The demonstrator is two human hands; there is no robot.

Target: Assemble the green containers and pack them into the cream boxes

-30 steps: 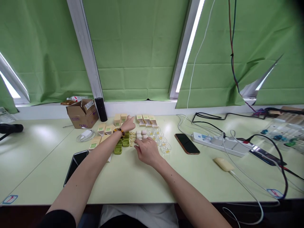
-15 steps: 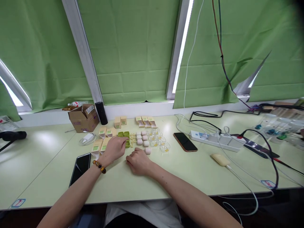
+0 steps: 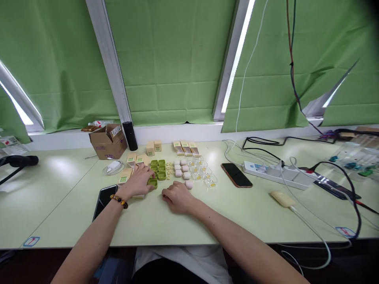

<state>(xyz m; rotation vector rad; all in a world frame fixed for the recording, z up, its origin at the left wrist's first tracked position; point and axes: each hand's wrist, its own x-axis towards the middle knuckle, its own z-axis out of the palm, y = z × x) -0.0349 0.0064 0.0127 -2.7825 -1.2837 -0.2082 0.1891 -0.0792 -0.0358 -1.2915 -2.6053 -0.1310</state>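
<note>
Seven green square trays [image 3: 161,175], smooth and open-topped, stand in two columns midway between the table's [image 3: 142,228] front and rear edges. To their right are seven pale pink rounded blocks [image 3: 178,173], then a cluster of clear plastic containers [image 3: 211,181]. Three open card cartons [image 3: 186,148] and two upright ones [image 3: 150,148] stand toward the rear edge. The left hand [image 3: 137,181] has bent fingers at the nearest tray; whether it grips cannot be told. The right hand [image 3: 177,197] rests curled closed, nearer the front edge.
</note>
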